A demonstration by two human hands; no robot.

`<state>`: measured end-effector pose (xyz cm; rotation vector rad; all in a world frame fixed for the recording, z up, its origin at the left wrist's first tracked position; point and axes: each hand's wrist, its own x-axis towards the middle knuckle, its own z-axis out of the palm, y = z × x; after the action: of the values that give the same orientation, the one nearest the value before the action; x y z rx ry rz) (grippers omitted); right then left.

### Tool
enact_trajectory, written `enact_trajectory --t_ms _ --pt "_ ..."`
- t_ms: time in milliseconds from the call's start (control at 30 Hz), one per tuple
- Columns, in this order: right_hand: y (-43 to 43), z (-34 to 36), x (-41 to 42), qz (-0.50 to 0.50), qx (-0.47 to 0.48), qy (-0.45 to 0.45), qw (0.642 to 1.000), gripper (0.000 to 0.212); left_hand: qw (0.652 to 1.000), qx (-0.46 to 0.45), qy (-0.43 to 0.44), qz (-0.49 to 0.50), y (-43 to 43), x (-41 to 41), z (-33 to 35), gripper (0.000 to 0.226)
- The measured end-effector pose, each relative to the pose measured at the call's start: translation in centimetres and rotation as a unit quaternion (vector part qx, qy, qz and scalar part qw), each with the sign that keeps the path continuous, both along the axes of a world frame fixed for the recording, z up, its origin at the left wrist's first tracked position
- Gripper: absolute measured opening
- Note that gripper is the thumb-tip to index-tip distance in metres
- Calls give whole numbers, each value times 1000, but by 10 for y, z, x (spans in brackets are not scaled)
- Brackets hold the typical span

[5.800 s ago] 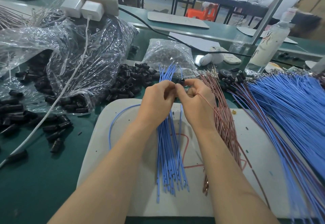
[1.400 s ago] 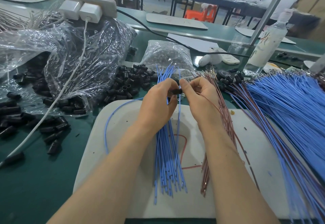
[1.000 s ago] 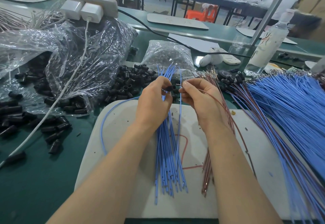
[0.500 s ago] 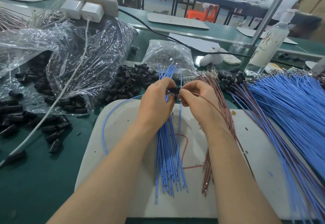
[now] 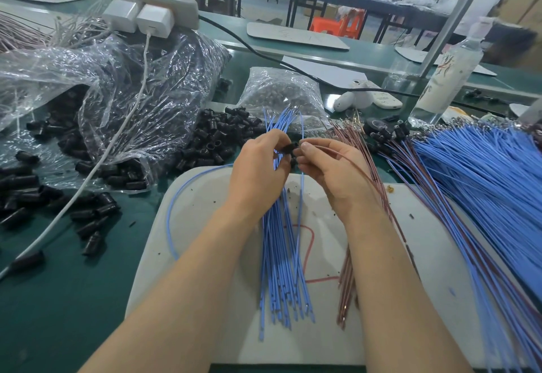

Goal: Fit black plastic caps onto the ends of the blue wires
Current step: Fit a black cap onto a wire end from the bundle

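My left hand (image 5: 258,173) pinches a small black plastic cap (image 5: 289,147) above a bundle of blue wires (image 5: 283,255) that lies on a white board (image 5: 205,255). A single blue wire (image 5: 179,196) loops out from under my left hand to the left. My right hand (image 5: 331,171) pinches the end of a brown wire (image 5: 366,173) right against the cap. A heap of loose black caps (image 5: 217,141) sits just beyond my hands.
A torn clear bag (image 5: 117,103) spills more black caps (image 5: 29,193) at the left, with a white cable (image 5: 96,167) across it. A small bag of parts (image 5: 281,94) lies behind. Brown wires (image 5: 349,281) and a big fan of blue wires (image 5: 484,173) fill the right. A bottle (image 5: 445,76) stands at the back right.
My two hands drew slightly apart a second ago, then came together again at the cap. The blue bundle and the piles have stayed put.
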<state>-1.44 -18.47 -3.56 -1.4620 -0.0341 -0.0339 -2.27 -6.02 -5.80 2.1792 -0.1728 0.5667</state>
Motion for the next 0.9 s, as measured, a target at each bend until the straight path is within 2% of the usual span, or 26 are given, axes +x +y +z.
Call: enact_trajectory --t_ms 67,200,333,667,900 --pt "1 0 -1 -14 -33 -28 999 12 1000 -1 -2 1 0 0 0 16" --pt "-1 -2 -2 -95 -215 -130 963 8 1000 4 -13 4 -1 0 0 16" --pt "-1 -2 -3 -124 -276 -153 941 9 1000 20 -19 4 -1 -2 1 18" --pt "1 -2 -5 -146 -331 -197 911 10 1000 23 -5 11 -2 -2 2 18" --pt "0 -3 -4 -143 -303 -158 929 12 1000 20 -1 1 -4 -1 0 17"
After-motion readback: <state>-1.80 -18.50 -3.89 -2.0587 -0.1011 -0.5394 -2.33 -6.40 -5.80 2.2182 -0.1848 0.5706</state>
